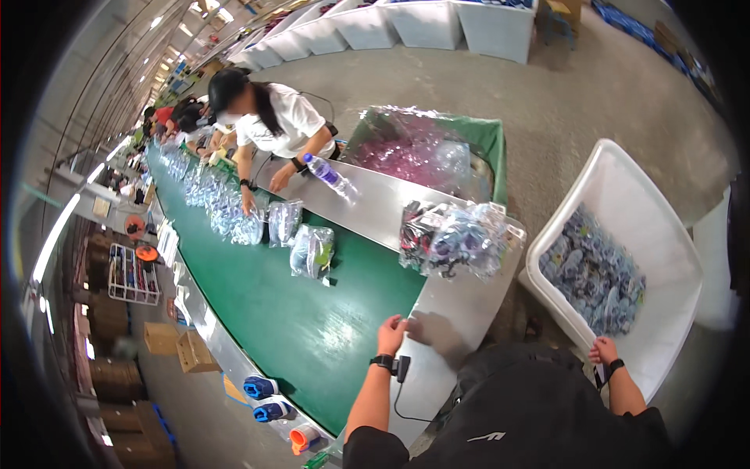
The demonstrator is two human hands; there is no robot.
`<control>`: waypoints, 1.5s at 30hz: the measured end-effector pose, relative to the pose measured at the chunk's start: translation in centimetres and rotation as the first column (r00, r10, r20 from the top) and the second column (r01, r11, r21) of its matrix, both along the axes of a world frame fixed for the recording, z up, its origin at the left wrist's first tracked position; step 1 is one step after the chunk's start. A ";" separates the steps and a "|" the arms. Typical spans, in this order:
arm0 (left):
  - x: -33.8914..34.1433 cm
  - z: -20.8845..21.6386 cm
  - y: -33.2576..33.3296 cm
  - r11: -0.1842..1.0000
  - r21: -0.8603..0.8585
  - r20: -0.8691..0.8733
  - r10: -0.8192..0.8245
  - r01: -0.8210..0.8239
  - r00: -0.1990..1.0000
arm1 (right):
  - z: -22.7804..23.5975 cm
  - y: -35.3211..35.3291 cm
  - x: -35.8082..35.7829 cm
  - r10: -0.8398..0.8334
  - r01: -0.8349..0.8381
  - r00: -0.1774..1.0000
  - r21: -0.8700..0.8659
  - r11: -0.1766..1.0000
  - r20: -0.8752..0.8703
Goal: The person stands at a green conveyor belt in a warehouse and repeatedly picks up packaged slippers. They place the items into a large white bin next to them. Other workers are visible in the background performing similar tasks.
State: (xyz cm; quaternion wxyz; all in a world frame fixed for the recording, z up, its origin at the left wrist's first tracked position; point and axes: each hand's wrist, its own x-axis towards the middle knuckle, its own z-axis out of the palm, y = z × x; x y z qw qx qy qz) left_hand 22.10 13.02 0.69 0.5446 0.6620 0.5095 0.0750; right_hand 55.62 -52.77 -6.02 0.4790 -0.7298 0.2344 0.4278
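My left hand point(392, 334) is over the near end of the green conveyor belt point(336, 344), beside the metal end plate point(437, 336). Its fingers are curled together, and nothing shows sticking out of them. Down at the right, my right hand point(604, 351) is closed on the near rim of a large white bin point(652, 313). Clear-bagged bluish goods point(590, 273) lie in that bin. A heap of clear plastic packages point(457, 238) rests on the metal plate, beyond my left hand. Farther up the belt lie a bagged package point(312, 252) and another one point(284, 222).
Across the belt, a person in white point(281, 125) reaches to a row of bagged goods point(211, 199). A water bottle point(330, 176) lies on the metal ledge. Behind stands a green-sided bin point(488, 148) with pinkish bags. Blue shoes point(266, 399) and an orange cup point(303, 439) sit along the left edge.
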 end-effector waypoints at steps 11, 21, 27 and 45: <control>0.8 2.4 22.6 0.707 0.693 -0.075 0.265 -0.140 0.961 | 5.9 6.7 -2.2 0.190 -0.188 0.980 -0.028 0.982 0.062; 0.0 -1.0 32.3 0.719 0.684 -0.192 0.341 -0.124 0.920 | 13.7 10.9 -5.8 0.557 -0.534 0.829 -0.234 0.813 0.045; 2.1 -0.4 24.3 0.721 0.680 -0.149 0.315 -0.134 0.938 | 12.6 11.0 -4.5 0.417 -0.406 0.908 -0.155 0.900 0.045; 8.4 -1.3 5.7 0.346 -0.829 0.293 0.938 -0.439 0.187 | 14.0 16.6 -5.1 0.530 -0.507 0.833 -0.161 0.846 0.159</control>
